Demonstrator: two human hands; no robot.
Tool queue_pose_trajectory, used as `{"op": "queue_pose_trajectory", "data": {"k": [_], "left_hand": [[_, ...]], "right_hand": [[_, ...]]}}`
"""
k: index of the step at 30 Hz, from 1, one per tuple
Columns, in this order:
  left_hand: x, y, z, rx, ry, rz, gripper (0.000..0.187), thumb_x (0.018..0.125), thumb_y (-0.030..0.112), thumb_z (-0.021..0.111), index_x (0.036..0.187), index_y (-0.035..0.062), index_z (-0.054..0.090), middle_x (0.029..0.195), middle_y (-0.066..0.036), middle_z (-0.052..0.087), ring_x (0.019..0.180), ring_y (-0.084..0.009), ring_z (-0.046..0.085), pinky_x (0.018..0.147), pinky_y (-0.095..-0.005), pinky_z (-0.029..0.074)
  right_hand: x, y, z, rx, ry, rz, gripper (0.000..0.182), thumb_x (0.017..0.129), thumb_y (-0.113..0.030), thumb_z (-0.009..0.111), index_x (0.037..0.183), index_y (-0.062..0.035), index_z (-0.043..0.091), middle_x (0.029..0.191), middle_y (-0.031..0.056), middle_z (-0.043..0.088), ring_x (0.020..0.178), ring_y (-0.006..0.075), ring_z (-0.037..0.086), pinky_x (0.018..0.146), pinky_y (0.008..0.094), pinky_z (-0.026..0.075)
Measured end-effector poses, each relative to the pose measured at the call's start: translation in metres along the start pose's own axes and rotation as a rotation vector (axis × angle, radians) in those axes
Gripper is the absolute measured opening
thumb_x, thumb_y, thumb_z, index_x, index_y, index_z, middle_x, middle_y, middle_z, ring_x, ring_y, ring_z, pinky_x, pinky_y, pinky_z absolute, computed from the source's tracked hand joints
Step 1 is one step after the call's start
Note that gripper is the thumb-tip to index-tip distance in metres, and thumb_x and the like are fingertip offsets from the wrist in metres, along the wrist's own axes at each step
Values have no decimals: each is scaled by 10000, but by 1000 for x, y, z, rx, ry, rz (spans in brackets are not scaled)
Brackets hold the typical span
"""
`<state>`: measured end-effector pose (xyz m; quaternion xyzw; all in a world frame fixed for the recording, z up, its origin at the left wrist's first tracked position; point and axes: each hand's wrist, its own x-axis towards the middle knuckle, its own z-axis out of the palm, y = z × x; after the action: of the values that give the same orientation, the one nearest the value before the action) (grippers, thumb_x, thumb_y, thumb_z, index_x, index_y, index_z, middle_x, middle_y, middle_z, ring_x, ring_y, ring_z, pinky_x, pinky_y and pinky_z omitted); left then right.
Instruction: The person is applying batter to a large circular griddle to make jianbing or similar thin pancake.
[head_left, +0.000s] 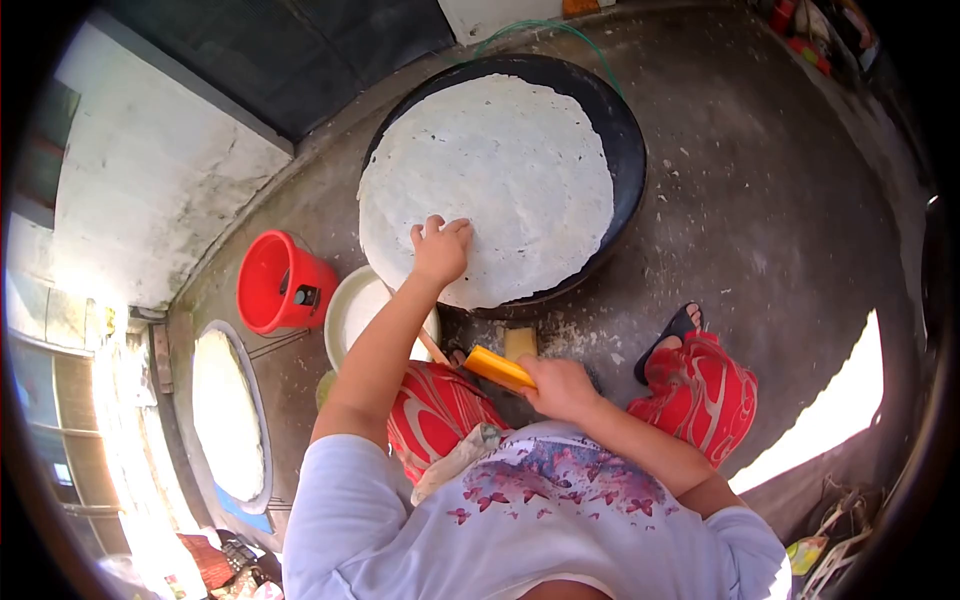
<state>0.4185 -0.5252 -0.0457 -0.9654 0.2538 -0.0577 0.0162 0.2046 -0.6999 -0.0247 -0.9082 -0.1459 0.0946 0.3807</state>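
A large, thin, pale flatbread (500,180) covers most of a round black griddle (628,150) and hangs slightly past its left rim. My left hand (441,250) reaches over the near-left part of the flatbread, fingers bent and apart, the tips at its surface. Close to my lap, my right hand (562,388) is closed around a flat yellow scraper (499,368). A cream basin (337,320) with white contents stands under my left forearm, and a wooden handle (432,347) leans out of it.
Left of the basin is a red bucket (300,287). Another flatbread (228,415) lies on a round board farther left. A yellowish block (520,343) sits on the floor before the griddle. A green hose (560,27) runs behind it, near a wall (170,160).
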Motion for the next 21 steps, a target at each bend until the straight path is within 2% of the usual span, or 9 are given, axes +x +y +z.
{"op": "queue_pose_trajectory", "data": {"k": [2,3,5,9,11,12,16,19,21], "left_hand": [[12,0,-18,62,-223,-2,281,769,127,511,1042,144,574,1149,41,521,1078,-280,408,877,-476,299],[18,2,-22,63,-222,1,281,769,127,511,1042,144,574,1149,41,521,1078,-280,408,877,-476,299],[28,8,-26,-140,-169,-76,275,766,93,510,1026,143,583,1121,33,535,1065,-269,416,881,-437,307],[37,32,-14,-290,24,36,288,768,65,502,1037,140,577,1113,26,544,1049,-263,429,862,-414,332],[40,42,-8,-184,123,196,331,750,34,495,1054,142,571,1121,34,544,1047,-266,433,837,-423,357],[45,50,-10,37,-25,172,310,731,50,505,1019,138,576,1055,-21,570,972,-281,481,764,-424,397],[58,42,20,44,-144,136,276,707,49,499,958,128,578,961,-79,583,883,-297,518,709,-423,410],[63,38,10,69,-127,241,147,761,118,478,851,63,580,794,-108,595,782,-285,561,649,-438,409],[66,41,8,-319,-10,86,202,743,108,502,923,90,591,934,-96,593,897,-286,529,733,-439,405]], "right_hand": [[1,0,0,-8,-9,4,226,686,-157,605,859,-77,484,689,139,587,641,333,583,550,433,452],[1,0,-1,-17,-14,9,224,687,-158,604,858,-76,484,689,139,588,638,333,584,549,433,452],[1,0,-2,-14,-4,3,221,689,-158,601,857,-74,485,688,138,589,636,332,584,549,434,452],[1,1,-1,-10,-9,4,214,692,-156,598,852,-69,486,684,138,590,637,331,586,550,434,453],[1,2,-1,-14,-11,9,214,693,-155,598,852,-68,486,681,138,590,638,331,587,551,434,453],[1,2,-1,-17,-13,14,213,693,-154,598,852,-68,486,679,138,589,638,331,587,551,433,454],[1,2,-2,-11,-5,18,217,693,-153,599,856,-66,485,680,137,590,638,332,587,554,433,456],[1,1,-2,-12,0,14,217,694,-152,598,858,-66,484,680,137,590,637,333,587,557,432,457],[1,0,-3,-20,-17,24,221,695,-159,601,858,-67,485,676,136,589,637,331,588,557,432,457]]}}
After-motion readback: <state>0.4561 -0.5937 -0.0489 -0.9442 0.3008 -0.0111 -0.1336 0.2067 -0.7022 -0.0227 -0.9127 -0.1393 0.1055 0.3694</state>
